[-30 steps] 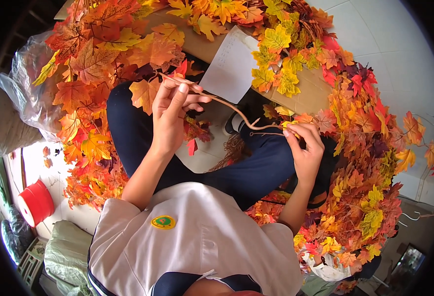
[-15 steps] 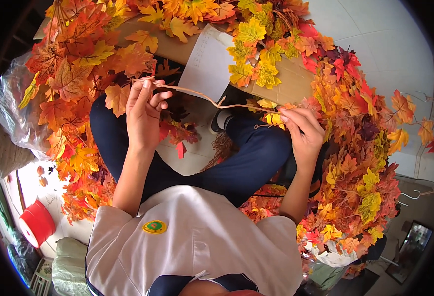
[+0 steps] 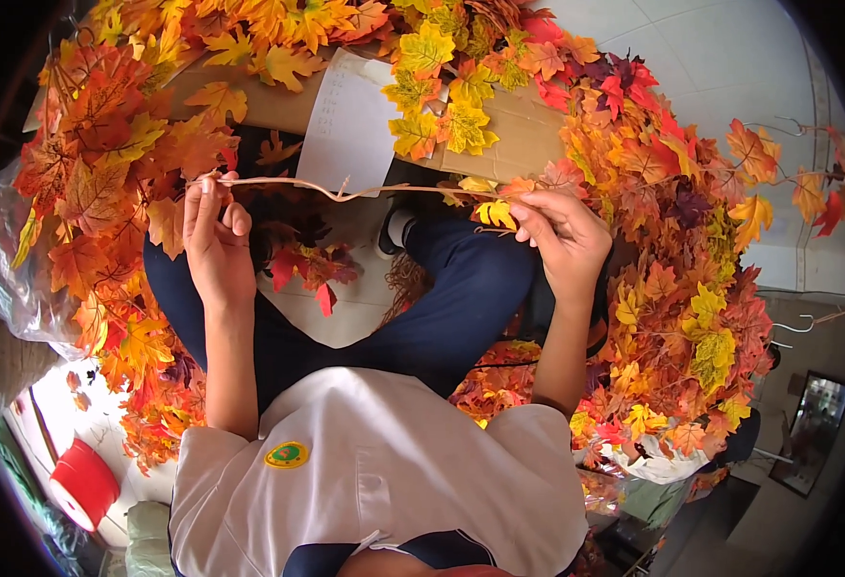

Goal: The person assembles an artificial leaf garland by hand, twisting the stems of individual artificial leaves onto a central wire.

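Observation:
A thin brown artificial vine stem (image 3: pixel 331 196) stretches between my two hands above my lap, with a kink and a small side twig near its middle. My left hand (image 3: pixel 219 252) pinches one end between thumb and fingertips, close to orange maple leaves. At the other end, my right hand (image 3: pixel 569 238) closes its thumb and fingers on the stem. A yellow leaf (image 3: pixel 497 215) and a short curled twig show beside the right fingertips; I cannot tell whether they belong to the same stem.
Artificial autumn leaves (image 3: pixel 672 250) heap up on both sides and ahead. A cardboard box (image 3: pixel 519 130) with a written paper sheet (image 3: pixel 350 125) lies in front. Clear plastic (image 3: pixel 19 279) and a red spool (image 3: pixel 86 484) are at left; metal hooks (image 3: pixel 795 325) at right.
My left hand has shifted left and slightly down with its end of the stem, which now hangs straighter. The whole scene has slid left as the view turned.

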`<state>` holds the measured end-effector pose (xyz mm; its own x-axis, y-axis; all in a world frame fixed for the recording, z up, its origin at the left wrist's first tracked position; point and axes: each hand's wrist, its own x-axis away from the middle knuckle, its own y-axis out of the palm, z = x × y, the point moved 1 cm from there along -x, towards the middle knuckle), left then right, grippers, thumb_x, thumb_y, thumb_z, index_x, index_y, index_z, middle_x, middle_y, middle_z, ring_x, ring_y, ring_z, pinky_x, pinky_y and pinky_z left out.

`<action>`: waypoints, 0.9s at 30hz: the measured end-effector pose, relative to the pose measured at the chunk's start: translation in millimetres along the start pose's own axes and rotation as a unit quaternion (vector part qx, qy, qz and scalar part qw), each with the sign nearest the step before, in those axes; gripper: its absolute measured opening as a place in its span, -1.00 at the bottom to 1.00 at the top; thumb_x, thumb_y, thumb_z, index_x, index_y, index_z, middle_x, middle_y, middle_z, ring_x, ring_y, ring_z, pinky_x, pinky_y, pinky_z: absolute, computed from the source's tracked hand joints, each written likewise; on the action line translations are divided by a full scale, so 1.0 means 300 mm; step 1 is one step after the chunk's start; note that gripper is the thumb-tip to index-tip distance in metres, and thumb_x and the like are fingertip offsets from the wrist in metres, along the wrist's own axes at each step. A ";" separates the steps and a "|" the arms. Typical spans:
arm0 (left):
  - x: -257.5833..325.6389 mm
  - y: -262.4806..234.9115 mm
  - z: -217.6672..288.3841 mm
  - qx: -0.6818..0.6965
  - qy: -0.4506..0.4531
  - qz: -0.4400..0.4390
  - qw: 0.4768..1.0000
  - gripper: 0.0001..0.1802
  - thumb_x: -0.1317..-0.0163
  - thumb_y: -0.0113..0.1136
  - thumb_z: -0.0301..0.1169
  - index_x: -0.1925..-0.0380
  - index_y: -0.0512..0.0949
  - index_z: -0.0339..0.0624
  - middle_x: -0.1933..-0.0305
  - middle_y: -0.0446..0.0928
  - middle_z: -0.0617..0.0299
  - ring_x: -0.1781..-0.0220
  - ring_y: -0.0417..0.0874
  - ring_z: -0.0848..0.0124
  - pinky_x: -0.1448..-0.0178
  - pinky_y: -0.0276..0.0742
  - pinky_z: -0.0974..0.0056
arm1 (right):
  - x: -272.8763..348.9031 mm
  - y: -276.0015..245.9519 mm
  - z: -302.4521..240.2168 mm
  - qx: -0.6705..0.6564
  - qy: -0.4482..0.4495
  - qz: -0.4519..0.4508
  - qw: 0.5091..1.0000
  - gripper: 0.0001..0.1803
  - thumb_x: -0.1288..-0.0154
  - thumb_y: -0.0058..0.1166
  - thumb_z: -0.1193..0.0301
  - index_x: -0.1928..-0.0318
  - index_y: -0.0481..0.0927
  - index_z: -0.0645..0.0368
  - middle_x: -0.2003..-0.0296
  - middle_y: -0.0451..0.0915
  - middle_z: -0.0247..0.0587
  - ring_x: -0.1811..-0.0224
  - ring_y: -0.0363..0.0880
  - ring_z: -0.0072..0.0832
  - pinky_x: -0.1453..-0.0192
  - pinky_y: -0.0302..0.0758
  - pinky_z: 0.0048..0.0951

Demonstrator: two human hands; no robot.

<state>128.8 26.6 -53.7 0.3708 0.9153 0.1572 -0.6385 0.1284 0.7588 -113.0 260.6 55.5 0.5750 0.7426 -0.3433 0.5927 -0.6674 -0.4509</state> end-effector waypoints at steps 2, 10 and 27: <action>-0.002 -0.003 -0.005 0.002 0.001 -0.002 1.000 -0.86 -0.39 0.08 -0.38 0.16 0.52 -0.18 0.15 0.58 0.18 0.51 0.32 0.61 0.41 0.28 0.49 | 0.001 -0.007 0.000 0.000 -0.018 -0.002 1.000 -0.82 -0.14 0.25 0.68 0.20 0.63 0.36 0.37 0.65 -0.18 0.48 0.59 -0.64 0.43 0.48 -0.67; -0.015 -0.032 0.000 -0.006 0.007 0.000 1.000 -0.84 -0.40 0.07 -0.39 0.12 0.51 -0.21 0.11 0.59 0.19 0.48 0.35 0.61 0.38 0.31 0.51 | -0.021 -0.032 -0.007 0.107 -0.063 -0.030 0.992 -0.84 -0.16 0.23 0.68 0.21 0.66 0.37 0.34 0.66 -0.20 0.43 0.61 -0.63 0.35 0.52 -0.65; -0.009 -0.045 0.015 0.001 0.023 0.005 1.000 -0.84 -0.40 0.05 -0.40 0.10 0.49 -0.19 0.16 0.57 0.22 0.28 0.50 0.52 0.13 0.44 0.45 | -0.029 -0.080 -0.005 -0.026 0.143 -0.194 0.970 -0.89 -0.20 0.24 0.60 0.26 0.63 0.35 0.39 0.63 -0.26 0.45 0.56 -0.66 0.35 0.46 -0.65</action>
<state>139.5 20.7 -61.4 0.3332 0.9331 0.1357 -0.6407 0.1185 0.7586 -131.4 270.1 70.7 0.4308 0.8980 0.0894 0.8192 -0.3476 -0.4561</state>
